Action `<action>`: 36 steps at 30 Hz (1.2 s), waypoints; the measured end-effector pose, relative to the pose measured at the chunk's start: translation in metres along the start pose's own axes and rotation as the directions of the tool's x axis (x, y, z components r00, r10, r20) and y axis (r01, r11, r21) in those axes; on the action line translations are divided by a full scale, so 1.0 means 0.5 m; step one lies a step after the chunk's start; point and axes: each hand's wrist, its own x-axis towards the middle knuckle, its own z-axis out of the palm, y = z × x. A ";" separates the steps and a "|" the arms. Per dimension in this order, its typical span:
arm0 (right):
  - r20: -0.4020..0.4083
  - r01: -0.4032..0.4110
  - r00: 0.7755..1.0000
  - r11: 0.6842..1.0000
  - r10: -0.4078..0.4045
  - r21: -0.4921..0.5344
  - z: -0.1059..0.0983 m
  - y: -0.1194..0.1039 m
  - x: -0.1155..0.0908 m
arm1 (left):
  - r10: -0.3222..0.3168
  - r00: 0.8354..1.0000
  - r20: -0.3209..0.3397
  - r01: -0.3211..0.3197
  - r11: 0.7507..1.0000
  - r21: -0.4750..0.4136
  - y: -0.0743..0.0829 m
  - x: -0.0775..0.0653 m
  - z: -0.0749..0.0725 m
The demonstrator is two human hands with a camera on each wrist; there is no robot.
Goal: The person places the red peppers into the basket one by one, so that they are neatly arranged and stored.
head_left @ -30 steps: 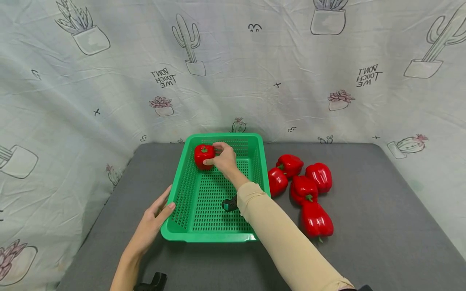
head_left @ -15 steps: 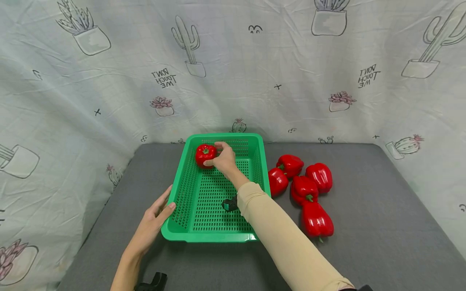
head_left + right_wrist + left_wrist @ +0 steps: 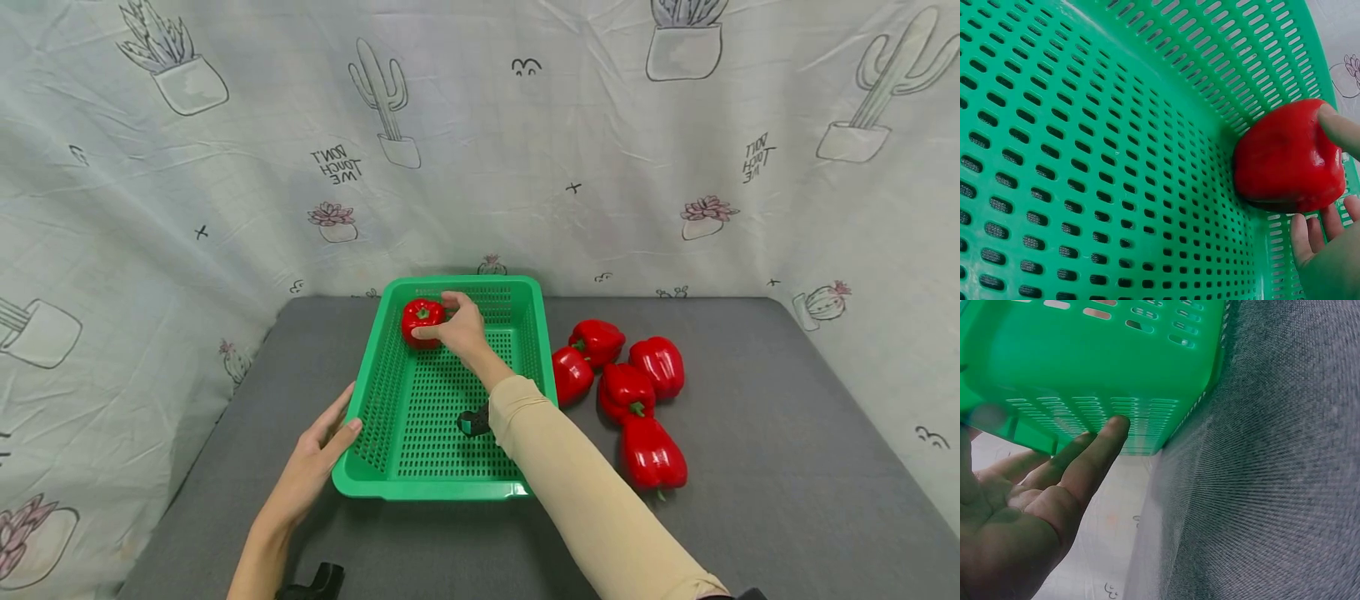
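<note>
A red bell pepper (image 3: 422, 323) stands stem up in the far left corner of a green perforated plastic basket (image 3: 442, 490). My right hand (image 3: 461, 327) holds this pepper from its right side. In the right wrist view the thumb (image 3: 1338, 128) presses on the pepper (image 3: 1288, 156), and the other fingers lie beside and below it, partly cut off by the frame. My left hand (image 3: 307, 462) is at the basket's near left side, thumb by the rim. The left wrist view shows its fingers (image 3: 1094, 462) fairly straight against the basket's outer wall (image 3: 1085, 369).
Several red bell peppers (image 3: 626, 392) lie in a cluster on the grey cloth (image 3: 772, 467), right of the basket; one sits close against its wall. A pale printed curtain (image 3: 465, 200) hangs behind and at the sides. My right forearm crosses the basket's right rim.
The pepper in the basket has turned slightly within my right hand, and the right thumb has shifted a little leftward across it. My left hand and the basket have stayed in place.
</note>
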 end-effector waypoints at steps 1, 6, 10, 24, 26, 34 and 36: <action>0.000 0.005 1.000 1.000 -0.005 0.004 -0.001 -0.001 0.000 | -0.005 1.000 -0.001 0.005 1.000 -0.001 0.000 0.000 0.001; -0.025 0.037 0.999 0.999 -0.037 -0.004 -0.003 -0.017 -0.007 | -0.022 1.000 -0.002 0.022 1.000 -0.012 0.000 0.001 0.005; -0.056 0.061 0.996 0.997 -0.064 -0.054 -0.011 -0.045 -0.016 | -0.022 1.000 0.002 0.022 1.000 -0.008 -0.001 -0.001 0.005; -0.084 0.265 0.958 0.958 -0.274 -0.106 -0.133 -0.140 -0.120 | -0.048 0.999 0.009 0.048 0.999 0.008 -0.002 -0.009 -0.003; -0.116 0.280 0.949 0.954 -0.292 -0.108 -0.154 -0.141 -0.145 | -0.049 0.999 0.008 0.049 0.999 0.009 -0.001 -0.008 -0.002; -0.276 0.310 0.903 0.944 -0.329 -0.111 -0.239 -0.103 -0.254 | -0.056 0.998 0.001 0.056 0.998 0.030 0.002 -0.001 0.001; -0.318 0.328 0.880 0.936 -0.352 -0.128 -0.263 -0.086 -0.279 | -0.049 0.999 0.000 0.049 0.999 0.022 0.002 0.001 0.002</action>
